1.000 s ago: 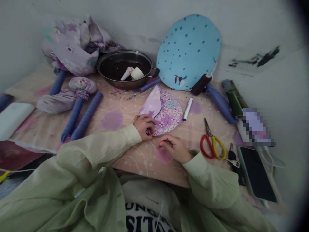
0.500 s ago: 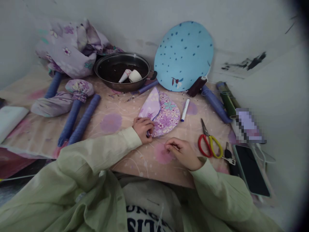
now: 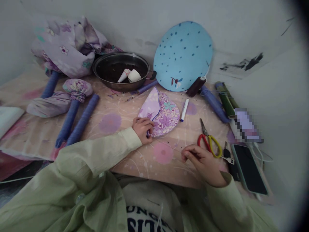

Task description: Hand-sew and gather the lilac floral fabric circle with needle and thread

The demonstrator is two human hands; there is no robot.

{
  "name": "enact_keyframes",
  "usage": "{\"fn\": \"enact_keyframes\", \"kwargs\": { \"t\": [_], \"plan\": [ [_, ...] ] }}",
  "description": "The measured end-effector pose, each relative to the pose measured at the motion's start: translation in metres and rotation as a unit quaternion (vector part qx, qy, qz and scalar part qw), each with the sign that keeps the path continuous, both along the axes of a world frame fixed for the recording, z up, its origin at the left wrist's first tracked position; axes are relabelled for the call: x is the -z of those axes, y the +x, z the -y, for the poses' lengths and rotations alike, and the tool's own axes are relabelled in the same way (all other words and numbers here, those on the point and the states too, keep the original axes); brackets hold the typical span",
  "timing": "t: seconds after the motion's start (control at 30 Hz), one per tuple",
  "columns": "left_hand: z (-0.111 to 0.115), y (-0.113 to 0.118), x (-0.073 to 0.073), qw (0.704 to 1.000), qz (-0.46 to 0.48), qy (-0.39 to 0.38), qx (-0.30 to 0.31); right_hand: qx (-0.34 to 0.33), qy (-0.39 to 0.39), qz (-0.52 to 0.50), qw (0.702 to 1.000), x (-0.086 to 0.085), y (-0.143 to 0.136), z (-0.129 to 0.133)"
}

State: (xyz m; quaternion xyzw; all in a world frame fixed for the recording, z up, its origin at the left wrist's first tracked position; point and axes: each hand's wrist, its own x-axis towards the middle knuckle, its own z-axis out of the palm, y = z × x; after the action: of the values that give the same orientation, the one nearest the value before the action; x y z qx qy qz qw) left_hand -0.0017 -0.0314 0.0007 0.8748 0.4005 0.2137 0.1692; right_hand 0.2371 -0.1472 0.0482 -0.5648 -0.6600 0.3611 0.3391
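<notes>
A round purple floral cloth (image 3: 167, 114), with one side folded over, lies on the table in front of me. My left hand (image 3: 143, 129) is closed on its lower left edge, fingers curled. To the right, above the table's near part, my right hand (image 3: 200, 161) is pinched; a faint thread seems to run from it toward the cloth, but what the fingertips hold is too small to make out. A white marker with a blue cap (image 3: 184, 110) lies right of the cloth. Scissors with red and yellow handles (image 3: 209, 138) lie just beyond my right hand.
At the back are a metal pan (image 3: 122, 71) holding two white pieces, a blue dotted disc (image 3: 184, 56) and a dark thread spool (image 3: 196, 86). Blue wrapped rods (image 3: 83, 119) and bundled cloth (image 3: 70, 51) occupy the left. Keys (image 3: 227, 154) and a phone (image 3: 249, 169) lie right.
My right hand has moved to the right, away from the cloth, still pinched. My left hand and the cloth have stayed in place.
</notes>
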Motion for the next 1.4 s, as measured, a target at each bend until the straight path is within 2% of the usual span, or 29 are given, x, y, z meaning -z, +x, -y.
{"fn": "enact_keyframes", "kwargs": {
  "t": [0.2,0.47,0.87,1.07,1.27,1.4],
  "plan": [
    [0.001,0.0,0.0,1.0,-0.017,-0.008,-0.013,0.015,0.025,0.026,0.999,-0.007,0.012,0.013],
    [0.002,0.0,-0.002,0.999,-0.025,-0.005,-0.02,0.06,-0.016,0.03,0.998,-0.007,0.029,0.034],
    [0.004,0.001,-0.002,1.0,-0.025,0.004,-0.019,0.109,-0.052,0.02,0.992,-0.009,0.037,0.059],
    [0.005,0.001,-0.002,1.0,-0.024,-0.001,-0.012,0.111,-0.055,0.03,0.992,-0.015,0.041,0.072],
    [0.005,0.002,-0.003,1.0,-0.026,-0.013,-0.011,0.127,-0.09,0.044,0.987,-0.013,0.051,0.088],
    [0.006,0.002,-0.002,1.0,-0.019,-0.011,-0.013,0.137,-0.083,0.058,0.985,-0.01,0.057,0.101]
  ]
}}
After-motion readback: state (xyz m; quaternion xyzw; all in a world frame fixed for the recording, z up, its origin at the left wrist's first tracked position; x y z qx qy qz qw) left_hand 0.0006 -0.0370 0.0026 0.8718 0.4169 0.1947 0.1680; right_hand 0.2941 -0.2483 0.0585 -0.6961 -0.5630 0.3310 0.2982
